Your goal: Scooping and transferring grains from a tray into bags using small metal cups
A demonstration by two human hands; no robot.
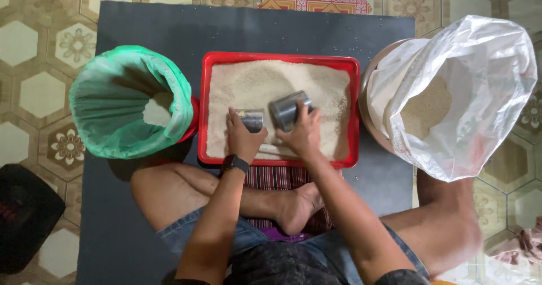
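Mostly hidden: the near part of the red tray (280, 58) lies under both hands; its near rim shows only in bits
Left hand (244, 140): fingers closed on a small metal cup (252, 119); the cup's rim is blurred, its contents cannot be made out
Right hand (304, 134): clamped on a grey metal can (288, 110), tilted, mouth toward the left; the inside is dark
Rice (265, 81): fills the tray, heaped toward the far side
Green bag (121, 101): left of the tray, touching its edge; folds hide most of the inside
White sack (468, 93): right, just beside the tray; its base is out of sight
Open room: bare dark mat (248, 28) beyond the tray's far rim; little room at either side
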